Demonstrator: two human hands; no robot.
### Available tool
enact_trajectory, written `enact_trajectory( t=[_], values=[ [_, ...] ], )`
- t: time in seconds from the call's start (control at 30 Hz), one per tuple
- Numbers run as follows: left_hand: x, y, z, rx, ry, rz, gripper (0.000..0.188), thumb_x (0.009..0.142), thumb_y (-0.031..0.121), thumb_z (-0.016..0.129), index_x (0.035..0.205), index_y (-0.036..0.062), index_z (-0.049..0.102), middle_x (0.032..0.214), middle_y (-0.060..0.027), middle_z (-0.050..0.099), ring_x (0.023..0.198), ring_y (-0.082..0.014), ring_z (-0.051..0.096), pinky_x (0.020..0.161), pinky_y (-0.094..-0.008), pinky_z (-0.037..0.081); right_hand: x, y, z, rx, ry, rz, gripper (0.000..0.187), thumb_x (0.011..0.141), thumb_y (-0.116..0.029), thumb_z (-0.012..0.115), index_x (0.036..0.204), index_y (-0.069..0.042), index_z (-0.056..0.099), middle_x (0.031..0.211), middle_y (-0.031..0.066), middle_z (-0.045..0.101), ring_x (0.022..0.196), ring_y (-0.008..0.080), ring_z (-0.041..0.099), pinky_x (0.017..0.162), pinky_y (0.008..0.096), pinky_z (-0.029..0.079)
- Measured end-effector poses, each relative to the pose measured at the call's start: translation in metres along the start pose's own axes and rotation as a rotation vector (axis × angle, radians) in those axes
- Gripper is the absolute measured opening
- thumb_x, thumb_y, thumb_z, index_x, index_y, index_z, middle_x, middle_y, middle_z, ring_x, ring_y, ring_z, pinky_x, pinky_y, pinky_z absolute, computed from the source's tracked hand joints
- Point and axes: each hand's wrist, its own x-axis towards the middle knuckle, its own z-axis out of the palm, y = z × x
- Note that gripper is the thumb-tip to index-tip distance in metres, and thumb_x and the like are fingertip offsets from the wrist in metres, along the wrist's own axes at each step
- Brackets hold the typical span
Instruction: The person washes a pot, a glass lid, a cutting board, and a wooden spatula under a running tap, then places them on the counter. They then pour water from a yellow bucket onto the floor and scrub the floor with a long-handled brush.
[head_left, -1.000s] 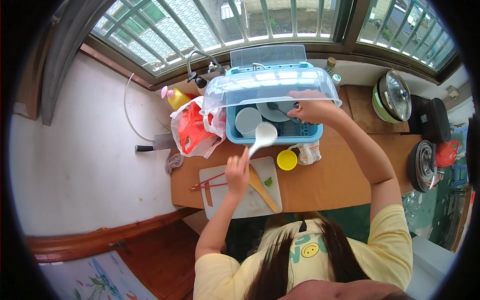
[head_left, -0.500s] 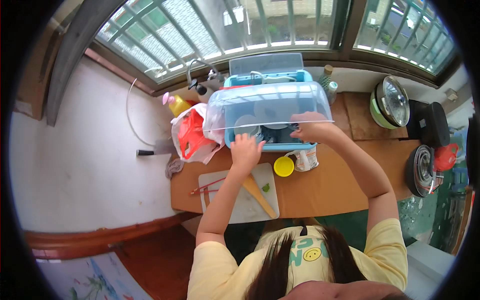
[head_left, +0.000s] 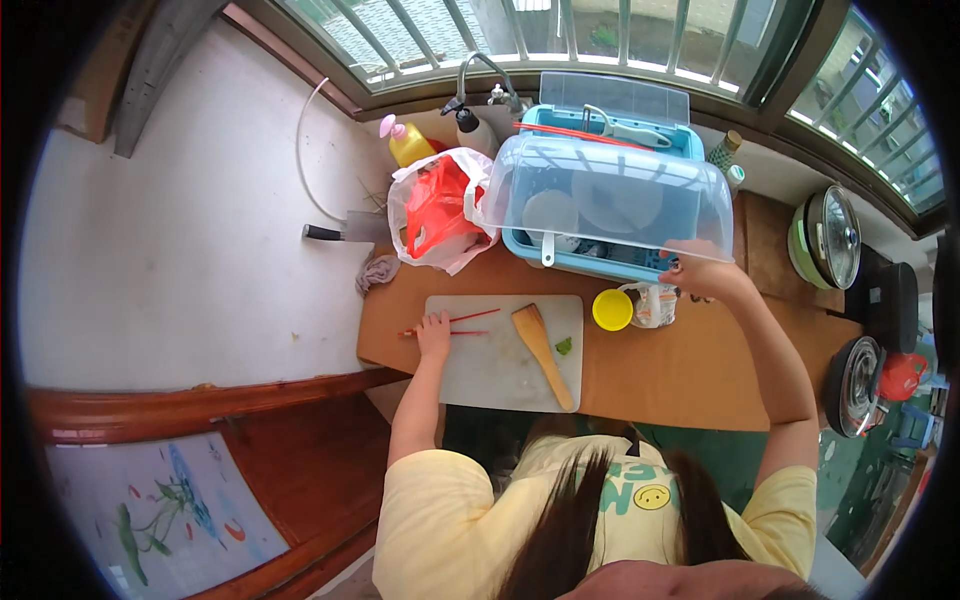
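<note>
At the front right corner of the light blue dish box (head_left: 570, 266), my right hand (head_left: 702, 272) has its fingers curled at the edge of the clear lid (head_left: 515, 190), which is partly raised. White dishes show through the lid, and a white handle (head_left: 548, 250) sticks out over the front rim. My left hand (head_left: 433, 337) lies over a pair of red chopsticks (head_left: 478, 317) on the pale cutting board (head_left: 480, 375), its fingers stretched across them. A wooden spatula (head_left: 543, 355) and a bit of green leaf (head_left: 564, 346) lie on the same board.
Left of the box are a plastic bag (head_left: 440, 205), a yellow pump bottle (head_left: 408, 146), a cleaver (head_left: 355, 229) and a rag (head_left: 377, 272). A yellow round lid (head_left: 612, 310) lies by a white packet (head_left: 655, 305). Lidded pots (head_left: 835, 240) stand at the right.
My left hand has left the dish box and come down to the chopsticks. A white handle now shows over the box's front rim. My right hand stays at the lid; the view has shifted.
</note>
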Motion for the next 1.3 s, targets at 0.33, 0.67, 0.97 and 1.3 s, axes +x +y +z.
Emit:
enact_trajectory(
  t=[0.33,0.67,0.97,1.3],
  values=[
    [-0.025,-0.037,-0.125,-0.567,0.427,0.12,0.017,0.077,0.005,0.053,0.094,0.0043,0.054,0.074,-0.0124,0.053,0.057,-0.0299,0.055,0.048,-0.0378,0.045,-0.014,-0.004,0.013,0.092,-0.11,0.053,0.037,0.076,-0.025,0.061,0.105,-0.004,0.051,0.073,0.0118,0.059,0.05,0.0195,0.057,0.043,0.032,0.047],
    [0.248,0.084,-0.348,-0.315,0.619,0.497,0.015,0.077,0.022,0.055,0.075,0.0085,0.052,0.071,-0.0081,0.056,0.06,-0.0267,0.058,0.051,-0.0356,0.046,0.002,0.021,0.061,-0.052,0.164,-0.051,0.028,0.072,-0.027,0.063,0.084,-0.004,0.054,0.075,0.0151,0.06,0.075,0.0324,0.058,0.066,0.041,0.046],
    [0.348,0.181,-0.305,-0.385,0.262,0.582,0.03,0.079,0.038,0.055,0.083,0.01,0.062,0.08,-0.0131,0.059,0.081,-0.0287,0.059,0.069,-0.0397,0.047,0.004,0.028,0.073,-0.003,0.226,-0.071,0.027,0.073,-0.028,0.063,0.082,-0.004,0.054,0.073,0.0166,0.06,0.072,0.0354,0.058,0.062,0.0425,0.045],
    [0.21,0.103,-0.346,-1.08,0.95,0.231,0.008,0.078,0.007,0.058,0.074,0.0007,0.055,0.07,-0.0084,0.055,0.067,-0.0229,0.054,0.061,-0.0321,0.042,-0.003,0.024,0.086,0.122,-0.25,0.017,0.023,0.073,-0.023,0.06,0.079,-0.001,0.056,0.064,0.0111,0.06,0.052,0.0211,0.06,0.044,0.0329,0.047]
  ],
)
